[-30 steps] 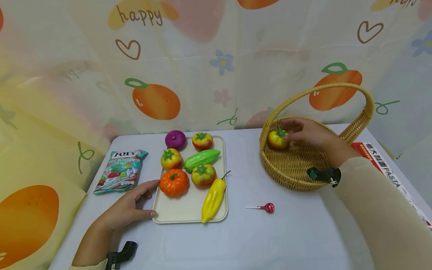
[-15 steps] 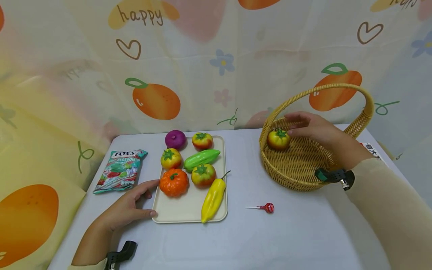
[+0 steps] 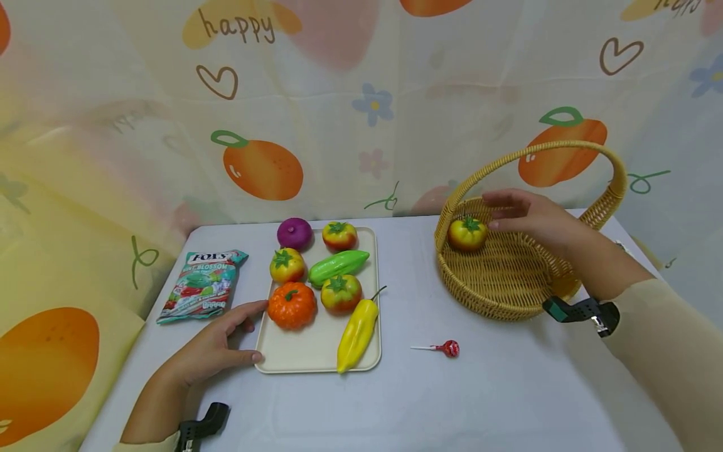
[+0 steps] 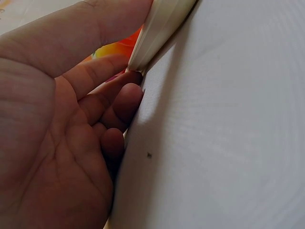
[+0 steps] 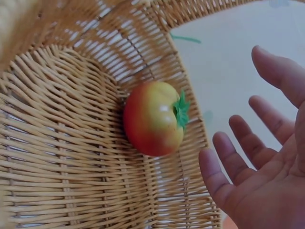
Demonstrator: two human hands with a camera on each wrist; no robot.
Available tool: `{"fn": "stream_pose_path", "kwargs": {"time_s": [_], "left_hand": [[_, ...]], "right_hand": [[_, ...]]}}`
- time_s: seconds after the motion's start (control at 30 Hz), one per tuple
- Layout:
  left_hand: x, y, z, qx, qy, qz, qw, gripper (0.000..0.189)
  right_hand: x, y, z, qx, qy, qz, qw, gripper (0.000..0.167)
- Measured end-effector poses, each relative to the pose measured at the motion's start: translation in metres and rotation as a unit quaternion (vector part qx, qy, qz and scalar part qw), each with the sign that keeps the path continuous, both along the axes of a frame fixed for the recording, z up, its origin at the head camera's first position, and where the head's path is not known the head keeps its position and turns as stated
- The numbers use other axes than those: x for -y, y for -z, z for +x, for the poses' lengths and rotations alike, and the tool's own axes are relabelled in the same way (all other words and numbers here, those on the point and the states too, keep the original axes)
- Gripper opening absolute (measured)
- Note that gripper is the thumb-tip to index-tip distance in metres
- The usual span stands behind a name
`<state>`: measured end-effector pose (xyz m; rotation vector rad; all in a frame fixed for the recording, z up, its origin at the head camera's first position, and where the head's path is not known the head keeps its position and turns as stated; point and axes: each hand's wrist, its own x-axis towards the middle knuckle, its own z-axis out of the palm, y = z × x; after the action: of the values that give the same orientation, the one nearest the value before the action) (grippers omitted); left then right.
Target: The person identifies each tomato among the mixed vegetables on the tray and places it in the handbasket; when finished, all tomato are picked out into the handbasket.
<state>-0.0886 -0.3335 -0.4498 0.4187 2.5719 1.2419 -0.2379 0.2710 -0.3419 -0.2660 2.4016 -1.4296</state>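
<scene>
In the head view a yellow-and-red toy tomato (image 3: 467,234) with a green leafy top sits at the left inside the wicker basket (image 3: 486,307). My right hand (image 3: 533,221) hovers over the basket just right of the tomato, fingers loosely extended. The right wrist view shows a gap between that hand (image 5: 267,167) and the tomato (image 5: 155,118). My left hand (image 3: 211,348) rests at the left edge of the cream tray (image 3: 299,358), its thumb and a fingertip touching the rim. On the tray lie more tomatoes (image 3: 341,294), an orange pumpkin (image 3: 291,306) and a yellow pepper (image 3: 358,333).
A purple onion (image 3: 294,233) and a ridged green vegetable (image 3: 339,267) are also on the tray. To its left lies a candy bag (image 3: 201,285). A red lollipop (image 3: 450,348) lies between tray and basket. The basket's tall handle (image 3: 542,148) arches over its opening.
My right hand has let go of the tomato in the basket and drawn back to the right, its forearm swinging right too. The left hand and tray stay put.
</scene>
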Motion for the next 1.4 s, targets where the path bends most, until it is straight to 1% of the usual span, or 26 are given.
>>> {"fn": "stream_pose_path", "kwargs": {"time_s": [0.2,0.4,0.53,0.63,0.83,0.93,1.07,1.23,1.4], "left_hand": [[-0.001,-0.002,0.001,0.002,-0.002,-0.002,1.0000,0.088],[-0.003,-0.005,0.000,0.002,0.001,0.001,1.0000,0.087],[-0.003,-0.004,0.000,0.000,0.000,0.002,1.0000,0.087],[-0.003,-0.003,-0.001,0.001,0.002,0.005,1.0000,0.086],[-0.002,-0.002,-0.001,0.005,-0.001,0.000,1.0000,0.087],[-0.001,-0.001,-0.001,0.005,-0.001,0.001,1.0000,0.087],[-0.001,0.001,-0.001,0.005,-0.002,0.004,1.0000,0.087],[-0.001,0.001,-0.002,0.004,-0.001,-0.001,1.0000,0.087],[-0.002,-0.002,-0.001,0.005,-0.001,0.005,1.0000,0.086]], "right_hand": [[0.001,-0.002,0.011,-0.016,-0.006,0.022,0.9996,0.068],[-0.001,-0.005,0.024,-0.026,-0.009,0.026,0.9993,0.069],[-0.003,-0.006,0.034,-0.037,-0.015,0.051,0.9979,0.068],[-0.004,-0.006,0.041,-0.037,-0.025,0.052,0.9977,0.068],[-0.004,-0.005,0.057,-0.040,-0.047,0.026,0.9978,0.065],[-0.004,-0.007,0.066,-0.042,-0.053,0.018,0.9976,0.063],[-0.004,-0.004,0.078,-0.043,-0.059,0.000,0.9973,0.060],[-0.003,0.001,0.089,-0.040,-0.075,-0.040,0.9956,0.059],[0.006,0.004,0.096,-0.034,-0.099,-0.075,0.9917,0.057]]}}
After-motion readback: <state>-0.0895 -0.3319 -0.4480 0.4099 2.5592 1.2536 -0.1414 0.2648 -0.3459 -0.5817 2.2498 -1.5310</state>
